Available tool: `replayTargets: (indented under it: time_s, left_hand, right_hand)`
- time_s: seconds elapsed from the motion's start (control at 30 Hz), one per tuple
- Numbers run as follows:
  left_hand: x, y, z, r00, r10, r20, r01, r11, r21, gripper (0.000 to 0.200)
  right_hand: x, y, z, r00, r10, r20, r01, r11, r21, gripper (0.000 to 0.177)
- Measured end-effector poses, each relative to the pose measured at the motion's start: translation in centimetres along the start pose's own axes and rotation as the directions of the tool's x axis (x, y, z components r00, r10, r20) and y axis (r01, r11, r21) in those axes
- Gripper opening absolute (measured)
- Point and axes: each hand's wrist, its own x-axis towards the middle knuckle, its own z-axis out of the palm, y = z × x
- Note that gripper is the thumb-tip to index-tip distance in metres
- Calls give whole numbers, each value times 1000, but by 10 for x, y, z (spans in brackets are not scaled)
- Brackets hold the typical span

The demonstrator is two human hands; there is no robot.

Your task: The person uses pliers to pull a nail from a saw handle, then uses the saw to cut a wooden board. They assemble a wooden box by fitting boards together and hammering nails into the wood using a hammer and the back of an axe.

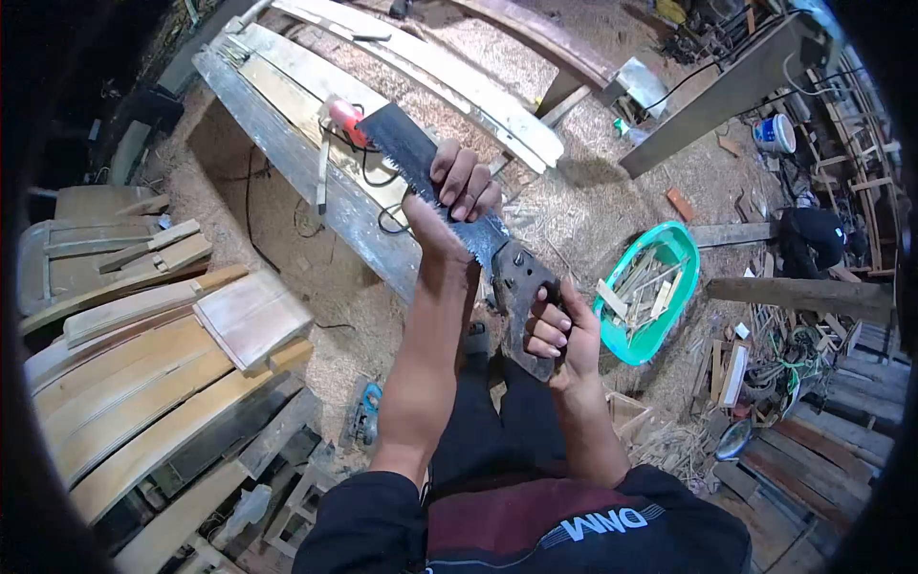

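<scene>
A handsaw [406,143] is raised in front of my body, its dark blade slanting up to the left with the toothed edge on the lower left side. My right hand [569,335] is closed round the worn dark handle [517,284], fingers through its opening. Higher up, my left hand [457,191] grips the blade, with the fingers curled over its upper edge and the thumb side near the teeth. Behind the blade's tip, a red power tool [346,122] with a dark cord lies on the long plank bench [316,187].
To the right, a green tub [690,251] holds wood scraps. Curved wooden pieces [143,368] are stacked at the left, and a blue power tool [365,409] sits on the shavings-covered floor. Long boards [459,86] stretch across the back. A white bucket [776,134] stands far right.
</scene>
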Motion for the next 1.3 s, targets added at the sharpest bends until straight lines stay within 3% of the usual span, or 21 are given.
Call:
replayTargets:
  time_s: [0.07, 0.17, 0.2, 0.33, 0.43, 0.57, 0.67, 0.77, 0.9, 1.1, 1.27, 1.3]
  left_hand:
    - [-6, -4, 19, 997, -31, 75, 34, 999, -41, 20]
    - [-20, -17, 61, 988, -10, 157, 2, 999, 48, 24]
    - [-26, -23, 74, 986, -8, 169, 6, 1000, 11, 34]
    - [-29, -34, 105, 881, -116, 459, 215, 961, -171, 61]
    - [-35, -42, 134, 878, -145, 456, 216, 970, -109, 62]
    - [-38, -49, 158, 903, -218, 371, 277, 954, -113, 62]
    - [-39, -47, 167, 873, -249, 419, 307, 949, -75, 59]
    - [-45, -43, 176, 884, -264, 385, 309, 949, -57, 58]
    - [-51, -40, 183, 892, -274, 359, 302, 953, -25, 59]
    - [-58, -38, 185, 899, -311, 309, 296, 950, 96, 60]
    - [-45, -27, 148, 915, -185, 360, 109, 969, 220, 48]
    - [-46, -29, 143, 936, -121, 331, 10, 948, 319, 46]
  right_hand:
    - [-18, 6, 11, 1000, -31, -1, 31, 998, -55, 41]
    - [-53, 4, 32, 998, -62, -17, 55, 963, -262, 39]
    - [-64, 2, 36, 1000, -5, 28, 12, 973, -231, 39]
    - [-109, 3, 59, 997, 80, 23, -71, 962, -265, 38]
    - [-129, 9, 66, 1000, 31, -1, -30, 949, -314, 38]
    - [-141, 26, 80, 991, -71, 115, 103, 948, -300, 39]
    - [-147, 37, 87, 990, -68, 120, 99, 955, -278, 38]
    - [-155, 45, 101, 994, -109, 11, 107, 942, -317, 37]
    - [-155, 49, 94, 996, -56, 72, 76, 949, -306, 35]
    - [-143, 48, 70, 971, 115, 212, -110, 993, -35, 38]
    - [-116, 39, 69, 913, 253, 321, -333, 916, 224, 43]
    - [-116, 41, 69, 908, 262, 326, -354, 897, 267, 43]
